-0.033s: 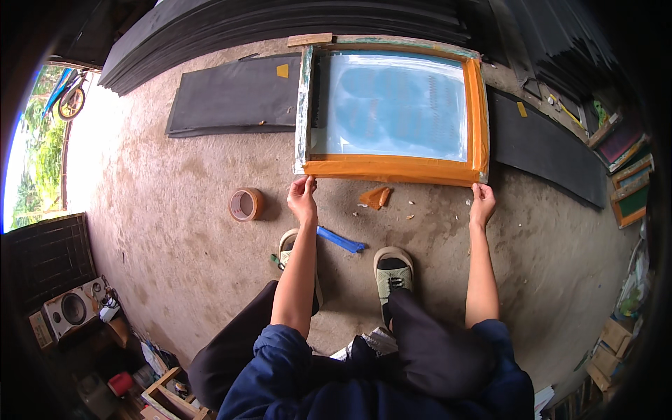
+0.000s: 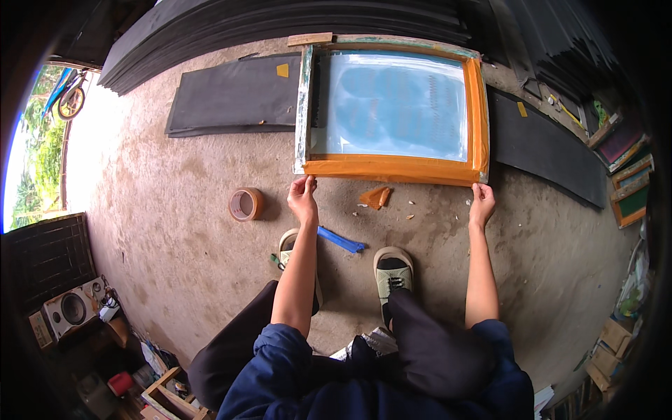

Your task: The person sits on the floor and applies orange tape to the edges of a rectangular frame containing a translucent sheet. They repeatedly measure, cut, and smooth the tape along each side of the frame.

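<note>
A silk-screen frame (image 2: 302, 112) with a pale blue mesh lies before me. Orange-brown tape (image 2: 392, 166) covers its near side and also its right side. Along the near edge my left hand (image 2: 304, 201) pinches the tape's left end, fingers closed, by the near left corner. At the near right corner, my right hand (image 2: 481, 204) has its fingertips closed on the tape's other end. A roll of brown tape (image 2: 246, 204) rests on the floor left of my left hand. Between my hands and the frame lies a crumpled piece of orange tape (image 2: 376, 197).
Flat black sheets (image 2: 234, 94) lie left of the frame, and another black sheet (image 2: 546, 147) is on its right. Long black boards (image 2: 280, 28) are stacked behind. A blue strip (image 2: 341, 239) lies near my shoes (image 2: 393, 276). More frames (image 2: 632, 189) lean at far right; a speaker (image 2: 73, 308) stands lower left.
</note>
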A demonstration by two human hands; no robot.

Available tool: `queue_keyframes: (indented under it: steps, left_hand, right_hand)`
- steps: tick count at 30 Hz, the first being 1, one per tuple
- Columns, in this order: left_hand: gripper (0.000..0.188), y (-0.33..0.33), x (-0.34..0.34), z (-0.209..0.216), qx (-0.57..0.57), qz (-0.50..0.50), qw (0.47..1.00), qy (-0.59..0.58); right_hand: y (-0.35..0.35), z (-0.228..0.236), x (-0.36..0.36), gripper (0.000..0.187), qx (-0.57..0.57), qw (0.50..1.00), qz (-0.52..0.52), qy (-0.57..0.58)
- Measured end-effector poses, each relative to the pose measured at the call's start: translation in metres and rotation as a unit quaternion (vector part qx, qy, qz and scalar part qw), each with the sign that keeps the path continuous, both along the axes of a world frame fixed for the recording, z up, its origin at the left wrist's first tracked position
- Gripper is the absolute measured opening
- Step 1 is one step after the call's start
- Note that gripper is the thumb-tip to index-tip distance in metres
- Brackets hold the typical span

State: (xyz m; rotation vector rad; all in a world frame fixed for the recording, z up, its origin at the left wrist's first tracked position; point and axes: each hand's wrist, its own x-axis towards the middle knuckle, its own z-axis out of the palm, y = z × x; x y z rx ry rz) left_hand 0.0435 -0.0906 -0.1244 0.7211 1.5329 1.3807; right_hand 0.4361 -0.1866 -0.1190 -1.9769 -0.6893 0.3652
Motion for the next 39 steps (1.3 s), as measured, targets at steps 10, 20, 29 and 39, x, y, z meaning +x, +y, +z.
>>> queue_keyframes:
  steps: [10,20,29,39]
  left_hand:
    - [0.016,-0.004,0.033,0.016,0.002,0.101,0.982,0.161]
    - [0.014,-0.002,0.033,0.009,0.035,0.113,0.977,0.177]
    - [0.020,-0.008,0.001,-0.011,-0.063,0.172,0.945,0.269]
    - [0.068,-0.061,0.198,0.089,0.179,-0.458,0.665,0.562]
  right_hand:
    - [0.004,0.010,-0.019,0.017,-0.050,0.987,-0.025,-0.149]
    - [0.008,0.012,-0.025,0.017,-0.073,0.964,-0.002,-0.254]
    - [-0.007,0.007,-0.011,0.019,-0.133,0.970,0.002,-0.202]
    - [0.008,0.059,-0.051,0.056,-0.197,0.879,0.166,-0.402]
